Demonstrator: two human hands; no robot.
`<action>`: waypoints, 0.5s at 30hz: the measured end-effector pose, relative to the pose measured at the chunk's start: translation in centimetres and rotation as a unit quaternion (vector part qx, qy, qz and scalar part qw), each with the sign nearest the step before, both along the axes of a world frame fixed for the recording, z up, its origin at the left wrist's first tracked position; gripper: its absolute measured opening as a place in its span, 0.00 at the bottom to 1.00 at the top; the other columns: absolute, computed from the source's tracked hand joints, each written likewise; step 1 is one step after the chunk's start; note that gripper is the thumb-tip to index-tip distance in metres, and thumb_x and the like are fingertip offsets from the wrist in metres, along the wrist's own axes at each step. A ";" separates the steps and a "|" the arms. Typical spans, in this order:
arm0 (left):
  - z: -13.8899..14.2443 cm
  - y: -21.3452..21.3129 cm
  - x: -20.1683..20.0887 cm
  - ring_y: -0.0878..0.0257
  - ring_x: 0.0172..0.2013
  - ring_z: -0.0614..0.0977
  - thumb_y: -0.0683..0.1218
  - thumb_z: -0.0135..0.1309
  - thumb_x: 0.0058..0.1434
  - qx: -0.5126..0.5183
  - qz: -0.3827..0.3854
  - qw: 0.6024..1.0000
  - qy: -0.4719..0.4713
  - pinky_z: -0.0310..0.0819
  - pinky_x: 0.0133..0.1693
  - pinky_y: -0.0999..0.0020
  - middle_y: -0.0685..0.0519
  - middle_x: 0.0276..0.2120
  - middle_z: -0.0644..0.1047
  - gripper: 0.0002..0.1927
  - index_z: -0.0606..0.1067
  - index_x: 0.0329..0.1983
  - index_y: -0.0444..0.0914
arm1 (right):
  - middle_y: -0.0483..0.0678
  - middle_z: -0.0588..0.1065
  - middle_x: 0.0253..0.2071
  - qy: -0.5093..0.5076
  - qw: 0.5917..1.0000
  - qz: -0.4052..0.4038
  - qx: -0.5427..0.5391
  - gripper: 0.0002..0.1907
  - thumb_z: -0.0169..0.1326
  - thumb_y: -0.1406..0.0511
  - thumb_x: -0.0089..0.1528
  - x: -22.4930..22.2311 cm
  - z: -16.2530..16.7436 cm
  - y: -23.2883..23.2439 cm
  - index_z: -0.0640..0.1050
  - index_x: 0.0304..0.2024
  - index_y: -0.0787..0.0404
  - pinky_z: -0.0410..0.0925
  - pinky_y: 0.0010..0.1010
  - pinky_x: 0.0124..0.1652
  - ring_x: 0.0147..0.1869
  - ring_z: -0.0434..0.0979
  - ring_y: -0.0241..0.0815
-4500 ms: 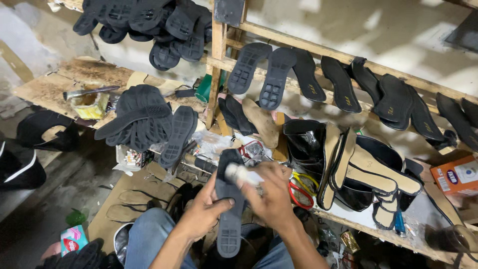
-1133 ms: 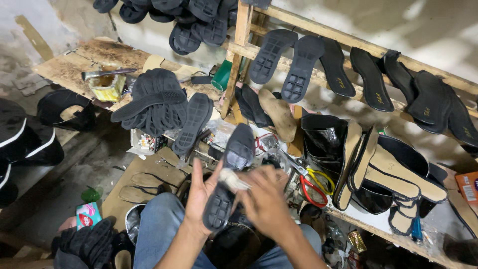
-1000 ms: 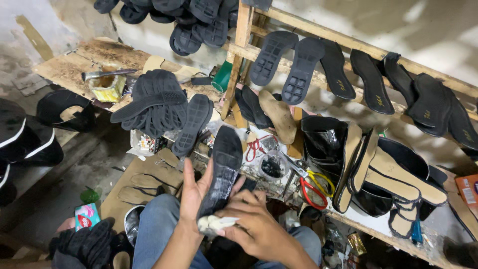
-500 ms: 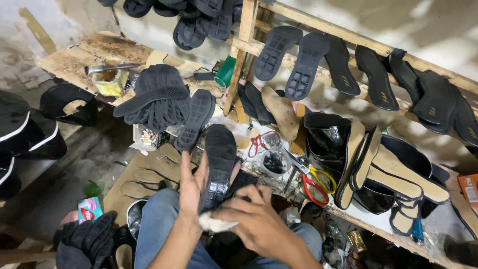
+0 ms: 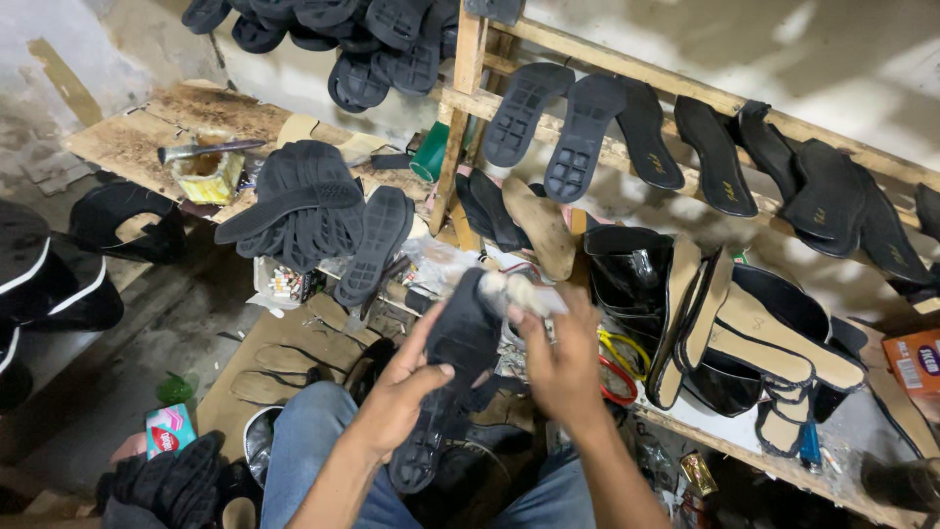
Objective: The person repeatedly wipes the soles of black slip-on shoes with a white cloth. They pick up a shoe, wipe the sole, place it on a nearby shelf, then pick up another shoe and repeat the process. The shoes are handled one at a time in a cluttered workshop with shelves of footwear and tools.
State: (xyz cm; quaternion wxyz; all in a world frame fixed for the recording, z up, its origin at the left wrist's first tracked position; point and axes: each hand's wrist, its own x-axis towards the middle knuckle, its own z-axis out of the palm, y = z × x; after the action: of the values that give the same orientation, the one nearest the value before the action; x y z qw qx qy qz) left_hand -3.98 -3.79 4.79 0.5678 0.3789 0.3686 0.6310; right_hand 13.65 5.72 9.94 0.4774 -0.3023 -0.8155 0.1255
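Gripping the black rubber shoe sole [image 5: 446,377] around its middle, the left hand [image 5: 406,387] kept it tilted lengthwise above the lap, tread side away, so the right hand [image 5: 563,358] could reach its upper end. That right hand was closed on a whitish wad, probably a cloth [image 5: 519,291], pressed against the sole's top edge. The sole looked matte, dark and flexible, with a moulded pattern showing near the lower tip. Similar soles hung on the wooden rack [image 5: 627,152] behind the cluttered desk [image 5: 147,132].
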 end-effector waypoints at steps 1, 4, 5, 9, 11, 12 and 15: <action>0.0 -0.1 -0.1 0.62 0.60 0.76 0.35 0.46 0.58 -0.001 -0.015 1.000 -0.014 0.70 0.60 0.68 0.49 0.65 0.71 0.42 0.53 0.78 0.41 | 0.54 0.77 0.46 -0.002 1.000 -0.007 -0.018 0.11 0.57 0.66 0.65 -0.2 0.5 1.1 0.80 0.48 0.64 0.61 0.41 0.49 0.49 0.72 0.52; 0.2 -0.5 0.0 0.58 0.57 0.78 0.35 0.46 0.58 -0.019 -0.028 0.998 -0.047 0.73 0.59 0.64 0.46 0.63 0.73 0.41 0.55 0.77 0.41 | 0.52 0.77 0.46 0.072 0.990 -0.025 -0.120 0.11 0.56 0.64 0.66 -0.7 1.1 2.7 0.79 0.49 0.62 0.65 0.40 0.48 0.47 0.76 0.49; 0.4 -0.6 0.1 0.56 0.55 0.80 0.34 0.46 0.57 -0.032 -0.013 0.998 -0.051 0.74 0.58 0.64 0.45 0.61 0.74 0.42 0.56 0.77 0.42 | 0.51 0.77 0.46 0.111 0.981 -0.029 -0.159 0.10 0.56 0.63 0.67 -0.9 1.1 2.9 0.79 0.49 0.61 0.68 0.39 0.48 0.46 0.77 0.48; 0.5 0.2 -0.6 0.53 0.44 0.78 0.35 0.46 0.58 -0.126 0.074 0.982 -0.118 0.73 0.46 0.61 0.39 0.52 0.76 0.45 0.57 0.80 0.53 | 0.51 0.76 0.49 0.055 0.995 0.068 -0.053 0.11 0.55 0.67 0.64 -1.2 -0.7 1.1 0.79 0.49 0.62 0.64 0.40 0.56 0.54 0.73 0.51; -0.2 0.8 -0.9 0.56 0.47 0.81 0.36 0.44 0.57 -0.062 0.111 0.971 -0.204 0.76 0.49 0.63 0.46 0.54 0.77 0.42 0.58 0.77 0.51 | 0.50 0.78 0.49 -0.077 0.993 0.094 0.001 0.13 0.57 0.69 0.61 -2.0 -2.0 -0.3 0.81 0.49 0.63 0.60 0.44 0.57 0.55 0.68 0.55; -0.6 1.3 -1.3 0.58 0.48 0.82 0.36 0.43 0.56 -0.023 0.126 0.962 -0.242 0.77 0.50 0.64 0.50 0.55 0.77 0.40 0.58 0.75 0.50 | 0.51 0.77 0.48 -0.078 0.989 0.120 -0.024 0.15 0.57 0.70 0.60 -2.3 -2.7 -1.3 0.80 0.50 0.64 0.60 0.44 0.57 0.56 0.68 0.54; -2.5 2.3 -2.7 0.53 0.49 0.82 0.36 0.43 0.54 0.023 0.195 0.935 -0.297 0.81 0.52 0.58 0.48 0.54 0.76 0.38 0.60 0.71 0.48 | 0.50 0.78 0.48 -0.117 0.973 0.190 -0.056 0.17 0.57 0.70 0.57 -1.7 -4.2 -4.0 0.80 0.50 0.63 0.59 0.44 0.55 0.53 0.70 0.52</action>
State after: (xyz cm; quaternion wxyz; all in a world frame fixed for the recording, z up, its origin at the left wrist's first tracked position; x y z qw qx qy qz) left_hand -6.65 -1.53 2.25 0.5084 0.1084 0.2350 0.8213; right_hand 11.95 1.68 5.77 0.3281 -0.1809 -0.9000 0.2227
